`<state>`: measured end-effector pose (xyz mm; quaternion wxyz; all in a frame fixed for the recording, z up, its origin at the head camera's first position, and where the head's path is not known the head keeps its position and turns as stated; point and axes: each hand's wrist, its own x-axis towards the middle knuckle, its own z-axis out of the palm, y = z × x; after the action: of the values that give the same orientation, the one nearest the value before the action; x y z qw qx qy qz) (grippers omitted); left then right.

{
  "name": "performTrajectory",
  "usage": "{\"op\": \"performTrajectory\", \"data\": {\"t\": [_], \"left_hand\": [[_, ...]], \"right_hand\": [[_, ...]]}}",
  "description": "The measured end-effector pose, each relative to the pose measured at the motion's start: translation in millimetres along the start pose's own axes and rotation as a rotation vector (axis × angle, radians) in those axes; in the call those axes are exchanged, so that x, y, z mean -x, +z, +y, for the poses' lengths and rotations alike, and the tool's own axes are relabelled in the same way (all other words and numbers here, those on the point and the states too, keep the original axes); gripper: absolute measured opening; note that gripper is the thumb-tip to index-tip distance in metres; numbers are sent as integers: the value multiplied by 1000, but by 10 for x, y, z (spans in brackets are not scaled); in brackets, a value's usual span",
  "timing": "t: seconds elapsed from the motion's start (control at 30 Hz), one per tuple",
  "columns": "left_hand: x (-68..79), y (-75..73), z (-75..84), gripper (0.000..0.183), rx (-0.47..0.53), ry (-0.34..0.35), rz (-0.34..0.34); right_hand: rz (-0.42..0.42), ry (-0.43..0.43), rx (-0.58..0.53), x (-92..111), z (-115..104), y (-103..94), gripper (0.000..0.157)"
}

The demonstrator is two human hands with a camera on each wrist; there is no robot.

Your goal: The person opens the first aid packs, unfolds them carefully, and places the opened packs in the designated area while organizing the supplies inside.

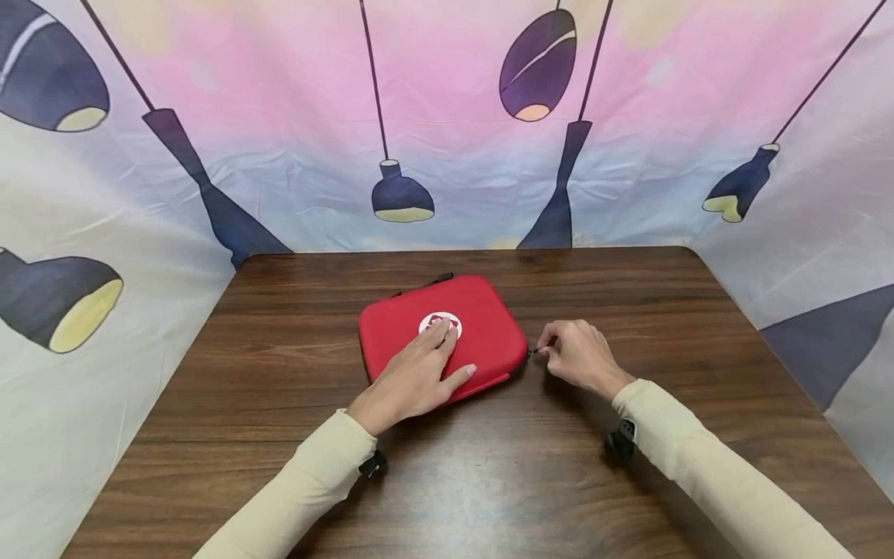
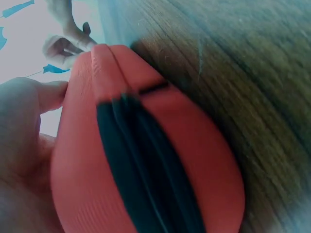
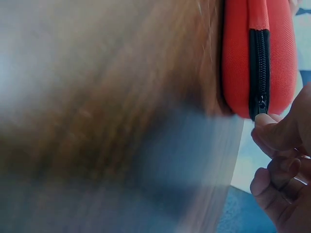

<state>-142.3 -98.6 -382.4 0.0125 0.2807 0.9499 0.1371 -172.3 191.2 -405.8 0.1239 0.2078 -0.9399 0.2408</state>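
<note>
A red zippered case [image 1: 482,310] with a white round emblem [image 1: 427,321] on its lid lies flat on the wooden table. Across the lid spreads my left hand [image 1: 412,376], fingers straight over the emblem and thumb near the front edge. At the case's right corner, my right hand [image 1: 578,354] pinches the zipper pull [image 3: 262,111] between thumb and fingertips. The black zipper [image 3: 263,63] has its teeth meshed along the stretch seen in the right wrist view. In the left wrist view, a black zipper band [image 2: 146,170] runs along the case's side.
The dark wooden table [image 1: 293,334] extends around the case on all sides. A cloth backdrop [image 1: 461,186] printed with hanging lamps stands behind and beside it. A small black loop [image 1: 443,277] sticks out at the case's far edge.
</note>
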Motion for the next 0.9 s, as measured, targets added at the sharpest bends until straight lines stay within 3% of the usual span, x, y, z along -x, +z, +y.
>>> {"op": "performTrajectory", "data": {"t": [0.37, 0.6, 0.9], "left_hand": [[54, -8, 31, 72, -24, -4, 15], [87, -29, 58, 74, -17, -21, -13], [116, -12, 151, 77, -12, 7, -23]], "right_hand": [[-25, 77, 18, -357, 102, 59, 14], [-35, 109, 38, -597, 74, 130, 10], [-38, 155, -7, -803, 58, 228, 11]]}}
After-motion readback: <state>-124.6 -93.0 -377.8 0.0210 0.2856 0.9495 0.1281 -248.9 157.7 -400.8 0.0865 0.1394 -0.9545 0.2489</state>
